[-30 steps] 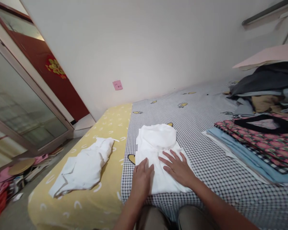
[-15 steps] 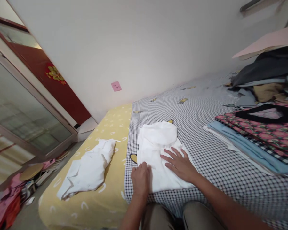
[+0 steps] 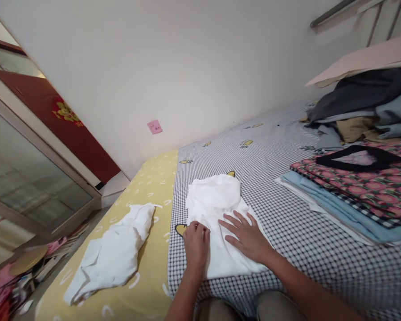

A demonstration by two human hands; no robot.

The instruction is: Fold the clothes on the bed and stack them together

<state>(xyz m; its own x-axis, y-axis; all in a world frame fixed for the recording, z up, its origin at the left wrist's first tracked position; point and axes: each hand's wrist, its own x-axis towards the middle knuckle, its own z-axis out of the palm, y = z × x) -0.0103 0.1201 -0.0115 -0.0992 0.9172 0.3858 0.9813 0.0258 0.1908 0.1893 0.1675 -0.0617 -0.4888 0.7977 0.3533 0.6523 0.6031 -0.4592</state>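
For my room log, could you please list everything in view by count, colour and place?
Wall: one, white, background
Note: one, pink, on wall
Door: one, dark red, far left
Glass panel: one, greyish, left
Rail: one, grey, upper right
Checked cover: one, black and white, centre and right
Yellow cover: one, yellow, left
Flat garment: one, white, on checked cover
Bunched garment: one, white, on yellow cover
Folded clothes: several, mixed colours, right
Loose clothes: several, grey and brown, right rear
Sheet: one, pink, above loose clothes
Floor clutter: uncounted, mixed colours, lower left
Legs: two, brownish trousers, bottom
Left hand: one, at flat garment's left edge
Right hand: one, spread on flat garment
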